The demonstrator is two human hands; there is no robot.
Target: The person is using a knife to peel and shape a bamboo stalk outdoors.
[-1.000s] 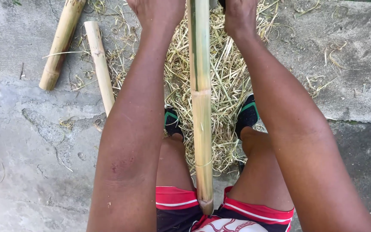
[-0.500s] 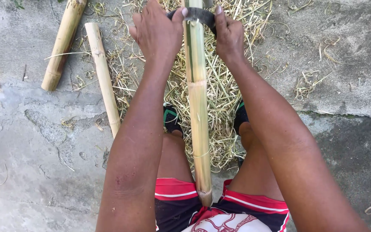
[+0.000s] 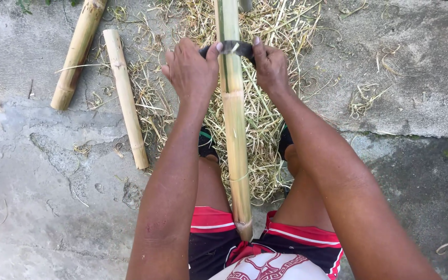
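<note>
Hands, left [image 3: 190, 70] and right [image 3: 269, 65], each clenched on an end of a dark blade [image 3: 227, 48] laid across the bamboo pole [image 3: 234, 129], have drawn it nearer the body along the pole, above the shavings [image 3: 257, 111].

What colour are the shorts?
Black shorts with red and white bands, clearest in the head view.

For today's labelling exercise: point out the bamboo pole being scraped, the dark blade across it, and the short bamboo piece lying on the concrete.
bamboo pole [image 3: 234, 129], head view, mid-shaft.
dark blade [image 3: 233, 47], head view, centre.
short bamboo piece [image 3: 125, 98], head view, middle.
</note>
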